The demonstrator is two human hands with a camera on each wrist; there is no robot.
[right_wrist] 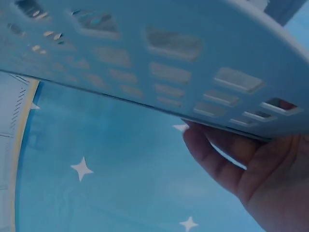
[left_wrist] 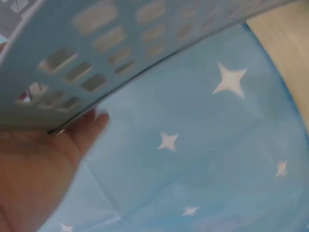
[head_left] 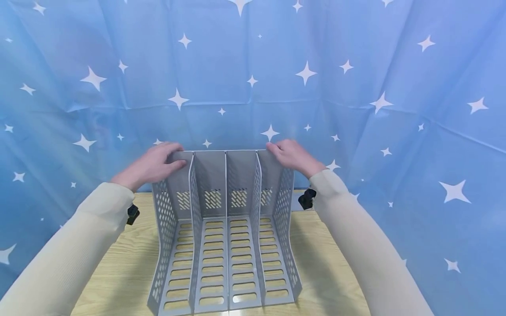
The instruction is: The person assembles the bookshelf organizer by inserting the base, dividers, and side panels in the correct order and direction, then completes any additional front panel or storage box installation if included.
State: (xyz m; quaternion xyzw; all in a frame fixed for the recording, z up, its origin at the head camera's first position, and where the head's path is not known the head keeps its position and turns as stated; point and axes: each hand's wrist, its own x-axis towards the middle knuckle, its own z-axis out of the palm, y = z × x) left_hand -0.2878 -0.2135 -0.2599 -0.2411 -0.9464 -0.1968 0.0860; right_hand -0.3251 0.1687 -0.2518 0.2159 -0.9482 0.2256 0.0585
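A grey plastic file rack (head_left: 242, 175) with several upright slots faces me in the head view, its slotted base toward the wooden table. My left hand (head_left: 160, 161) grips the top left corner of its back, thumb in front and fingers behind. At the opposite top corner my right hand (head_left: 290, 154) holds on the same way, thumb over the edge. In the left wrist view the left hand (left_wrist: 43, 169) wraps round the back edge beside the perforated side panel (left_wrist: 116, 38). The right wrist view has the right hand's fingers (right_wrist: 212, 157) curled behind the other side panel (right_wrist: 159, 63).
The wooden table (head_left: 122, 259) extends under and around the rack. Behind it hangs a blue curtain (head_left: 221, 57) with white stars, close to the table's back edge. A flat pale item (head_left: 299, 202) lies behind the rack's right side, partly hidden.
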